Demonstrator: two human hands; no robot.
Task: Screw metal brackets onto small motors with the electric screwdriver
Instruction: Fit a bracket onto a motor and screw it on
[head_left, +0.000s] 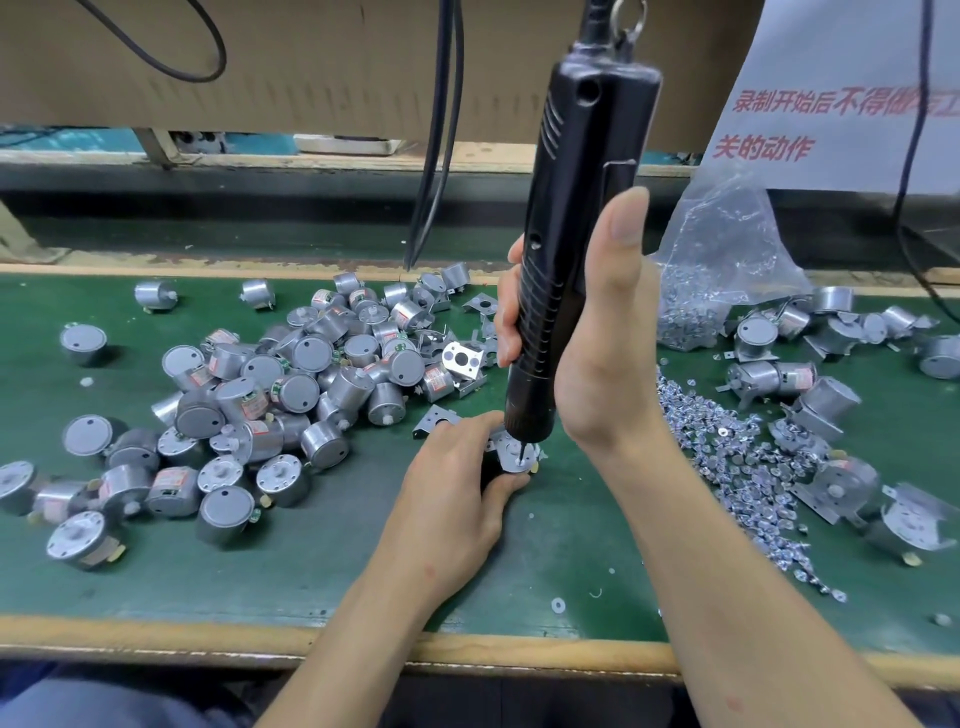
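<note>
My right hand (597, 332) grips the black electric screwdriver (576, 208) upright, thumb pointing up along its body. Its bit touches the top of a small silver motor with a metal bracket (514, 454) standing on the green table. My left hand (457, 493) holds that motor from the left, with fingers curled round its body and hiding most of it. A loose bracket (434, 418) lies just beyond my left fingers.
A heap of bare silver motors (291, 379) covers the left of the green table (561, 561). Screws (727, 431) are strewn to the right, below a clear plastic bag of screws (722, 270). Motors with brackets (831, 395) lie at far right. Black cables (436, 156) hang behind.
</note>
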